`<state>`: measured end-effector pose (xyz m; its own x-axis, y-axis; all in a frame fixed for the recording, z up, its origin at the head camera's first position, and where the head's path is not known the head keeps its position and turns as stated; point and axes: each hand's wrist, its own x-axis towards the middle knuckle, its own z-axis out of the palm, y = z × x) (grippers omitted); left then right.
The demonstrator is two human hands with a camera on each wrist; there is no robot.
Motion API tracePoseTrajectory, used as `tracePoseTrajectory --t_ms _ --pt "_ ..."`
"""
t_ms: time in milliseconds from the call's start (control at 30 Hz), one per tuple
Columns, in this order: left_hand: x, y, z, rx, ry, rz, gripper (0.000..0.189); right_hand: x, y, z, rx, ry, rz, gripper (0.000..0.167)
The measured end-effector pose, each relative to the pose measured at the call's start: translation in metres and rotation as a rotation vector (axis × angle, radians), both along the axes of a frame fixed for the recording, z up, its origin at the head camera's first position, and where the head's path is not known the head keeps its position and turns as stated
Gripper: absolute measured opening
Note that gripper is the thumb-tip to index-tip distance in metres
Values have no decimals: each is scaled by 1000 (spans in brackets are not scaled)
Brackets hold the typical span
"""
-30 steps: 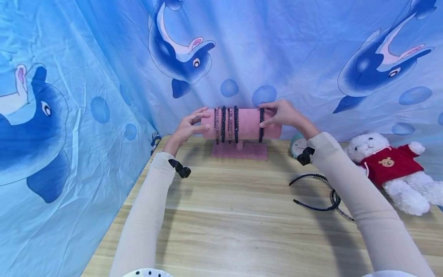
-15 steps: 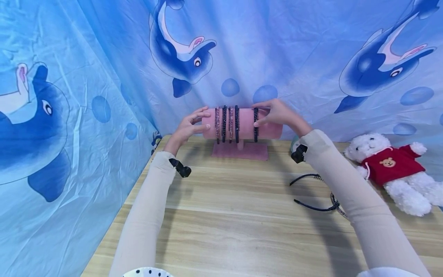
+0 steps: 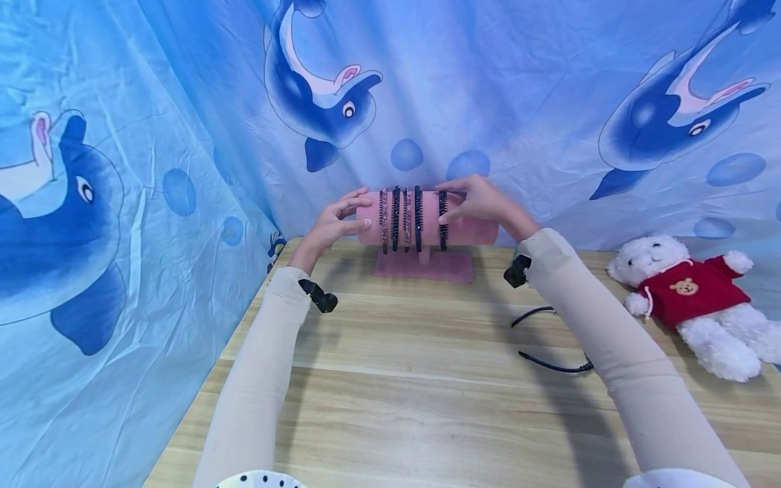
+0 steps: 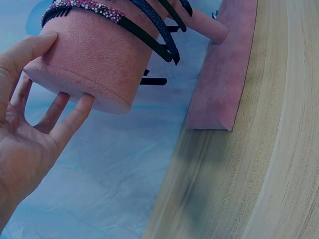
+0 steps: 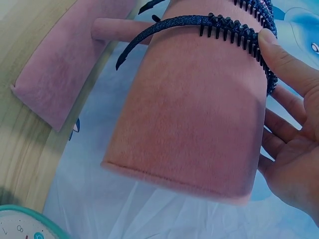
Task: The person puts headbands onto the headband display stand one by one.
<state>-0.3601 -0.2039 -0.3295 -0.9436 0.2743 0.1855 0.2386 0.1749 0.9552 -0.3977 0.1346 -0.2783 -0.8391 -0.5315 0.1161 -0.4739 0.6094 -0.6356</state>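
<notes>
A pink plush headband stand [image 3: 472, 230] stands at the back of the table, a horizontal roll on a flat base [image 3: 424, 268]. Several headbands sit over the left half of the roll, among them a pink glittery headband [image 4: 94, 7] near the left end. My left hand [image 3: 329, 227] holds that end, thumb on the front and fingers against the end face. Right of the group, my right hand [image 3: 482, 203] pinches a black toothed headband [image 5: 182, 21] lying over the roll. In the right wrist view its thumb presses the band's beaded, toothed part; the fingertips behind are partly hidden.
More headbands [image 3: 552, 367] lie on the wooden table [image 3: 390, 407], partly behind the right sleeve. A white teddy bear [image 3: 695, 291] in a red top lies at the right. A green-rimmed clock [image 5: 30, 224] shows in the right wrist view. Blue dolphin curtains [image 3: 464, 81] hang behind.
My right hand has slid the black headband leftward along the roll, closer to the others. The right sleeve now covers more of the headbands on the table. My left hand stays put.
</notes>
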Motion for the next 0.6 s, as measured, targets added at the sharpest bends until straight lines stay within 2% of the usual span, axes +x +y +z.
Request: tracePoseTrajectory --t_ms 300,600 --pt "-1 0 -2 16 -13 7 49 5 -13 -2 -13 40 8 73" --pt "1 0 0 4 6 -1 49 9 -23 -3 -29 26 5 77"
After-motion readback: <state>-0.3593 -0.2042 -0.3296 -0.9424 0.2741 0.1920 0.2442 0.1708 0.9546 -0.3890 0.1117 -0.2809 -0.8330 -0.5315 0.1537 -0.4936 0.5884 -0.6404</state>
